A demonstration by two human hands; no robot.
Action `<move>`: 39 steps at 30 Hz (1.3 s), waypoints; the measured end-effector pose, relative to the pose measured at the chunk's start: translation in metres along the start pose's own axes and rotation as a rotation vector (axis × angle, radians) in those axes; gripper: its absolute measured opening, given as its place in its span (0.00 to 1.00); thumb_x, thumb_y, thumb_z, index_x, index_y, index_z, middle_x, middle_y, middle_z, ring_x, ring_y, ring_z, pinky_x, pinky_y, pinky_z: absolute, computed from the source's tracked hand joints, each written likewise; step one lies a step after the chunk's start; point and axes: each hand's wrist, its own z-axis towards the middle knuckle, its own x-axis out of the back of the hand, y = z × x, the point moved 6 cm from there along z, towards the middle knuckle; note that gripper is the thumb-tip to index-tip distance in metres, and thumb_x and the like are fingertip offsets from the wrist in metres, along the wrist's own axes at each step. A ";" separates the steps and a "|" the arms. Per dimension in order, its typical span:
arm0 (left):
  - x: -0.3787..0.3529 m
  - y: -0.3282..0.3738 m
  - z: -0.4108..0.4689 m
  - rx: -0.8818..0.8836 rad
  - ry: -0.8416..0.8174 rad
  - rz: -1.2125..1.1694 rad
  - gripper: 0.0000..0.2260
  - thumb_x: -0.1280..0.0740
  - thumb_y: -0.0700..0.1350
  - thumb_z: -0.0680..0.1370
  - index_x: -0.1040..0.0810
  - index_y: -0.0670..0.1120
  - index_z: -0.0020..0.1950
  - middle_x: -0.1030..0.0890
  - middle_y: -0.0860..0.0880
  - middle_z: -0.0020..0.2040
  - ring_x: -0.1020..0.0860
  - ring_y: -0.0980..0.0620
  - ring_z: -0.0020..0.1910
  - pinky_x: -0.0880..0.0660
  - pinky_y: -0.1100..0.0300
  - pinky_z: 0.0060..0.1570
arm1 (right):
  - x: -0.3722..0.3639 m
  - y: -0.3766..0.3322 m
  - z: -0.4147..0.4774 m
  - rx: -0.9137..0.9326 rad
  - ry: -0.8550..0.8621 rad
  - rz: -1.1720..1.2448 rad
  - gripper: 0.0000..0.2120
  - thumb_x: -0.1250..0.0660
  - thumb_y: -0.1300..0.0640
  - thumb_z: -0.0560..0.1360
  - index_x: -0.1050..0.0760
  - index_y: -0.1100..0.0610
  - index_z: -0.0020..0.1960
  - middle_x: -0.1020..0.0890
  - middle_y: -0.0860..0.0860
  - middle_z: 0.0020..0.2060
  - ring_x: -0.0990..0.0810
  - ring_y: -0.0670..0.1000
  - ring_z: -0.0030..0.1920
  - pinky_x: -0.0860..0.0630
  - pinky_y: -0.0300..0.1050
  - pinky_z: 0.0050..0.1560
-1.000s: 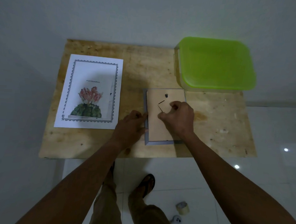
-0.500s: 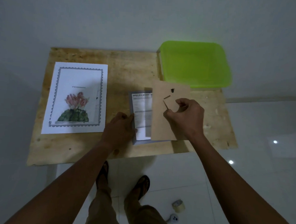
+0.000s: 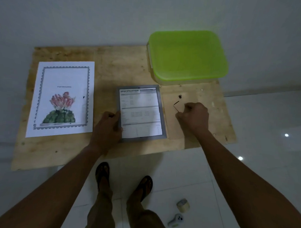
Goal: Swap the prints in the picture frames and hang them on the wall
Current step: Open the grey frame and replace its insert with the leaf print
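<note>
The frame (image 3: 161,110) lies flat near the middle of the plywood worktop (image 3: 122,66), close to its front edge, back side up and open. A printed sheet (image 3: 139,111) headed "SPECIFICATION" sits inside the grey rim.

The left grip (image 3: 106,127) holds the frame by its left edge, thumb over the rim and fingers curled beside it.

Just right of the frame, the tan backing (image 3: 173,126) lies flat on the worktop, its long edge touching or nearly touching the frame's right rim. The right grip (image 3: 195,117) rests on it with fingers curled, pinching the cut-out stand flap (image 3: 178,106). A small dark hanger (image 3: 180,96) shows near the backing's far end.

The cactus print (image 3: 61,98), with a decorative border, lies flat on the worktop's left part, apart from the frame.

A box with a green lid (image 3: 187,55) stands at the far right corner, near the wall.

On the tiled floor in front, the person's feet are in sandals (image 3: 102,172). To their right lie a tape roll (image 3: 183,205) and a small pale gadget (image 3: 176,220) that I cannot identify.
</note>
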 end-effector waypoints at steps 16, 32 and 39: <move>-0.006 -0.004 -0.007 0.034 0.033 -0.044 0.27 0.34 0.46 0.80 0.37 0.47 0.78 0.33 0.44 0.68 0.26 0.43 0.62 0.21 0.50 0.54 | -0.016 -0.004 -0.012 0.080 0.094 -0.070 0.18 0.28 0.50 0.69 0.16 0.53 0.57 0.18 0.55 0.57 0.22 0.61 0.56 0.23 0.55 0.53; 0.005 -0.014 0.002 0.009 0.007 -0.137 0.27 0.32 0.46 0.79 0.34 0.50 0.77 0.29 0.49 0.67 0.26 0.50 0.60 0.28 0.62 0.52 | -0.104 -0.119 0.011 0.336 -0.150 -0.018 0.23 0.26 0.44 0.72 0.20 0.49 0.65 0.21 0.55 0.56 0.24 0.58 0.60 0.25 0.52 0.57; 0.007 -0.021 0.007 0.003 -0.016 -0.175 0.29 0.28 0.50 0.76 0.31 0.52 0.76 0.27 0.52 0.64 0.25 0.52 0.58 0.23 0.57 0.54 | -0.110 -0.120 -0.001 0.472 -0.035 -0.278 0.26 0.35 0.38 0.77 0.26 0.49 0.71 0.28 0.57 0.66 0.31 0.64 0.60 0.28 0.58 0.55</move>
